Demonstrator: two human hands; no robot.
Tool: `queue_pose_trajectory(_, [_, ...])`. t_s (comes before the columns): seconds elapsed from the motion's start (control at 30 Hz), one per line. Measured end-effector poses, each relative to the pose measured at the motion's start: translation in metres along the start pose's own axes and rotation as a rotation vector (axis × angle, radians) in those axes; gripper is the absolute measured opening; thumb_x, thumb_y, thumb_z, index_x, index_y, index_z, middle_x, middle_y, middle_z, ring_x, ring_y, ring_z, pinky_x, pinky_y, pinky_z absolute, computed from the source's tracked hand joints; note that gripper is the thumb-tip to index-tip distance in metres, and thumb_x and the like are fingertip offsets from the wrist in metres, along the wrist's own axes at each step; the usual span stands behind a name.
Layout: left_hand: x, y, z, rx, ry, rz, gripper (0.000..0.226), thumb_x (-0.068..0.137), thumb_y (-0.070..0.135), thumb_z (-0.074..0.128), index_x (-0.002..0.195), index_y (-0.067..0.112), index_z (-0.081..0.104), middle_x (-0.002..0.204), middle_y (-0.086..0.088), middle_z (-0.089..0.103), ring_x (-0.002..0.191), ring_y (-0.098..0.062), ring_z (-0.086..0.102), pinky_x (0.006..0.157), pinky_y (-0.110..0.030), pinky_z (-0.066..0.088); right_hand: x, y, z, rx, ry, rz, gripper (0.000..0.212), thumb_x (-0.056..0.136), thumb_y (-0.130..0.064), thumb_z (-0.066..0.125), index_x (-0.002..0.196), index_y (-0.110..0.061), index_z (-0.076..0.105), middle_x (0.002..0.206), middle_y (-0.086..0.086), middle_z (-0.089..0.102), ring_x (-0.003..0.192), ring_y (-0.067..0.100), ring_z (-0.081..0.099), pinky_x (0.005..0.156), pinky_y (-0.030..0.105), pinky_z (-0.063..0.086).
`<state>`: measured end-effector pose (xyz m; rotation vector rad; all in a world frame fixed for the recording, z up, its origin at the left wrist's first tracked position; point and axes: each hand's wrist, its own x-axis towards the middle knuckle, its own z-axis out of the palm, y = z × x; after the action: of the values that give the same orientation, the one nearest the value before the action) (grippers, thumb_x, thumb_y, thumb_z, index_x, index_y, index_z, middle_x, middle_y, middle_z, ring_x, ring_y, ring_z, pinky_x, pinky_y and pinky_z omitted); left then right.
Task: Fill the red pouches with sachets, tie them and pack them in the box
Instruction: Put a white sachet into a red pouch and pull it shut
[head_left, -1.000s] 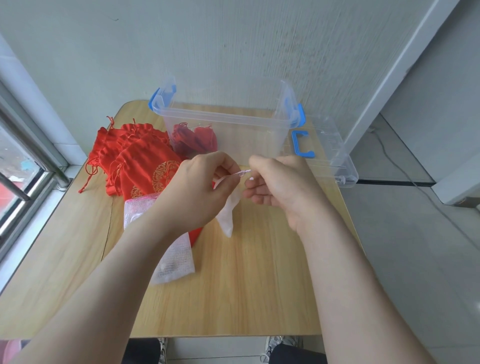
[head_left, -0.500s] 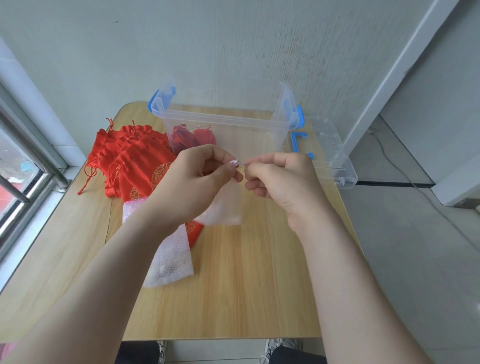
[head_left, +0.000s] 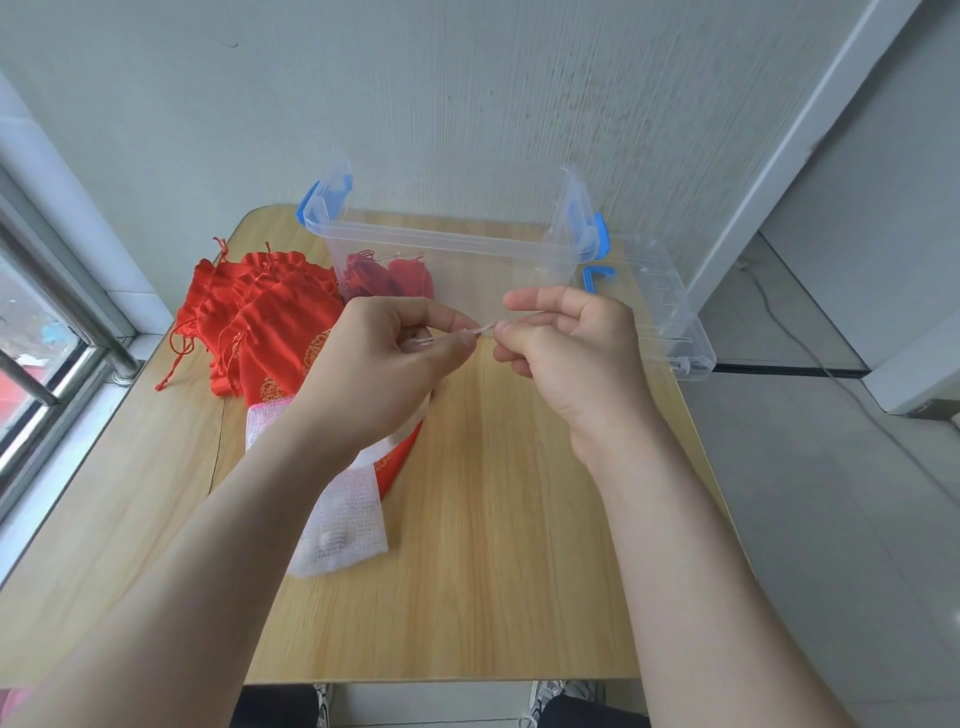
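I see the left hand (head_left: 384, 364) and right hand (head_left: 571, 358) each pinching the top edge of one sachet (head_left: 480, 329), fingertips almost meeting; box (head_left: 447, 244) just beyond.

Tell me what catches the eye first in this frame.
Both hands meet mid-frame: the left hand and right hand pinch a thin pale strip between them. A heap of red pouches lies left on the table, beside a clear box holding a few more.
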<state>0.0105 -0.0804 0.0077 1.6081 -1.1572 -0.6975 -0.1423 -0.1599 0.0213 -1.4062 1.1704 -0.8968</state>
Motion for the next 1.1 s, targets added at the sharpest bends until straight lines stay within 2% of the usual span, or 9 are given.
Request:
queue_pose_trajectory(0.1, [-0.001,0.002,-0.001,-0.006,0.017,0.02,0.008,0.095,0.029,0.079,0.094,0.021,0.083,0.084,-0.021,0.076,0.081,-0.038,0.071,0.079,-0.045,0.059,0.001,0.002,0.001,-0.019,0.008,-0.038,0.022,0.089,-0.005,0.078,0.099,-0.025,0.075,0.079,-0.001,0.08,0.079,0.012,0.078,0.076,0.03,0.059])
queue_pose_trajectory(0.27, [0.0,0.006,0.001,0.007,0.025,-0.005,0.014,0.097,0.029,0.076,0.088,0.02,0.082,0.072,-0.021,0.062,0.066,-0.019,0.053,0.065,-0.028,0.044,0.004,0.004,0.005,-0.156,0.174,-0.198,0.025,0.084,-0.004,0.077,0.086,-0.027,0.066,0.072,-0.007,0.075,0.074,0.008,0.073,0.072,0.024,0.055])
queue_pose_trajectory(0.4, [0.0,0.007,0.002,-0.023,0.012,-0.007,0.014,0.099,0.027,0.074,0.09,0.023,0.084,0.089,-0.028,0.07,0.071,-0.029,0.059,0.069,-0.023,0.046,-0.001,0.006,0.014,-0.238,0.274,-0.346,0.028,0.085,-0.001,0.074,0.086,-0.025,0.059,0.071,-0.01,0.069,0.075,0.009,0.069,0.071,0.023,0.052])
queue_pose_trajectory(0.47, [0.001,0.006,0.0,-0.046,0.026,-0.005,0.016,0.101,0.028,0.072,0.092,0.026,0.085,0.095,-0.022,0.074,0.089,-0.035,0.066,0.079,-0.028,0.049,-0.001,0.008,0.016,-0.233,0.292,-0.415,0.027,0.087,-0.001,0.074,0.092,-0.023,0.059,0.074,-0.01,0.07,0.075,0.009,0.07,0.072,0.024,0.053])
queue_pose_trajectory(0.6, [0.003,0.001,-0.006,-0.123,0.111,-0.049,0.021,0.104,0.031,0.066,0.092,0.023,0.082,0.075,-0.003,0.066,0.064,-0.008,0.055,0.067,-0.019,0.044,0.001,0.013,0.022,-0.19,0.202,-0.459,0.025,0.093,-0.015,0.078,0.107,-0.023,0.059,0.092,-0.009,0.073,0.068,0.01,0.072,0.072,0.033,0.058])
queue_pose_trajectory(0.83, [0.006,0.002,-0.015,-0.349,0.151,-0.095,0.021,0.108,0.022,0.058,0.092,0.016,0.07,0.069,0.005,0.056,0.062,-0.013,0.052,0.059,-0.02,0.044,-0.012,0.009,0.036,-0.346,-0.293,-0.267,0.053,0.071,-0.045,0.093,0.116,-0.035,0.067,0.103,-0.015,0.073,0.075,0.004,0.071,0.07,0.026,0.059])
queue_pose_trajectory(0.93, [0.005,0.0,-0.017,-0.388,0.123,-0.053,0.021,0.108,0.022,0.057,0.092,0.017,0.07,0.075,-0.008,0.061,0.071,-0.031,0.061,0.072,-0.036,0.051,-0.016,0.009,0.046,-0.495,-0.288,-0.384,0.027,0.081,-0.038,0.083,0.104,-0.036,0.068,0.093,-0.017,0.075,0.071,-0.001,0.069,0.065,0.02,0.054])
queue_pose_trajectory(1.0, [0.005,0.0,-0.019,-0.424,0.111,-0.031,0.02,0.109,0.02,0.057,0.096,0.014,0.07,0.076,-0.016,0.065,0.074,-0.032,0.067,0.075,-0.033,0.055,-0.015,0.01,0.049,-0.538,-0.247,-0.43,0.005,0.093,-0.03,0.071,0.093,-0.033,0.067,0.084,-0.014,0.074,0.064,0.002,0.066,0.059,0.021,0.051])
queue_pose_trajectory(1.1, [0.005,0.0,-0.024,-0.368,0.162,-0.002,0.021,0.108,0.021,0.058,0.106,0.013,0.078,0.089,-0.008,0.073,0.083,-0.014,0.068,0.084,-0.031,0.058,-0.007,0.016,0.054,-0.564,-0.145,-0.495,0.02,0.097,-0.019,0.062,0.082,-0.028,0.055,0.065,-0.01,0.056,0.057,0.006,0.051,0.049,0.016,0.033])
